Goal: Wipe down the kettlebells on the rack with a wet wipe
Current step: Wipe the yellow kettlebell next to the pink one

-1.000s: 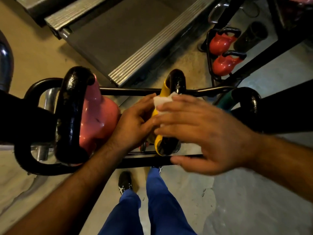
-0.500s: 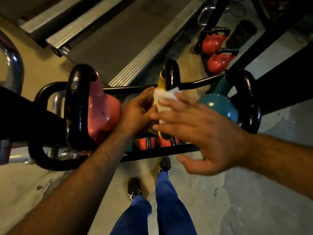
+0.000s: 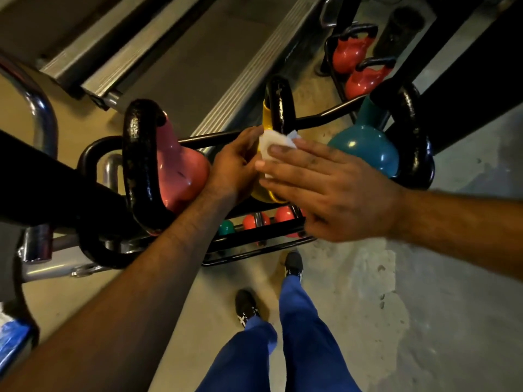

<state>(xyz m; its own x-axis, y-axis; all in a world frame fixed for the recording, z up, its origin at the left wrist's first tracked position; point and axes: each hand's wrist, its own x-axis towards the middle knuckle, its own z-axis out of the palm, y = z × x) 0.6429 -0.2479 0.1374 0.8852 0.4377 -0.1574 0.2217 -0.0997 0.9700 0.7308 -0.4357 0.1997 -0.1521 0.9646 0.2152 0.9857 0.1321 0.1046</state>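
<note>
1. Far left: chrome tube frame (image 3: 42, 120), curved and shiny, plus a scrap of something blue (image 3: 12, 336) down in the bottom corner, too blurry to name.
2. Next over: big pink kettlebell with a chunky black handle (image 3: 181, 171), sitting on the black metal rack (image 3: 254, 244), handle side towards the camera.
3. Left hand (image 3: 232, 168) just right of the pink one, fingers curled around the left side of the small yellow kettlebell with a glossy black handle (image 3: 278, 106), gripping it. Thumb side mostly hidden, so can't tell exactly how far round the grip goes.
4. White wet wipe (image 3: 273, 144) lying on the yellow kettlebell just under its handle, pinned there by the right hand.
5. Right hand (image 3: 336, 182) flat over the wipe, fingers straight and together, pressing down rather than clenching. Fingertips pointing left, nearly touching the left hand.
6. Peeking out below the hands, on a lower shelf of the rack: small red and green kettlebells (image 3: 256, 220).
7. Right of the hands: teal kettlebell with a black handle (image 3: 365, 148), also on the top shelf, untouched.
8. Further back, upper right: two red kettlebells (image 3: 356, 66) on the floor by a black post.
9. Behind everything: grey treadmill deck with ribbed metal side rails (image 3: 175, 63).
10. Bottom middle: blue trousers (image 3: 297, 329) and black sneakers (image 3: 246, 306) on the concrete floor (image 3: 424, 292).
</note>
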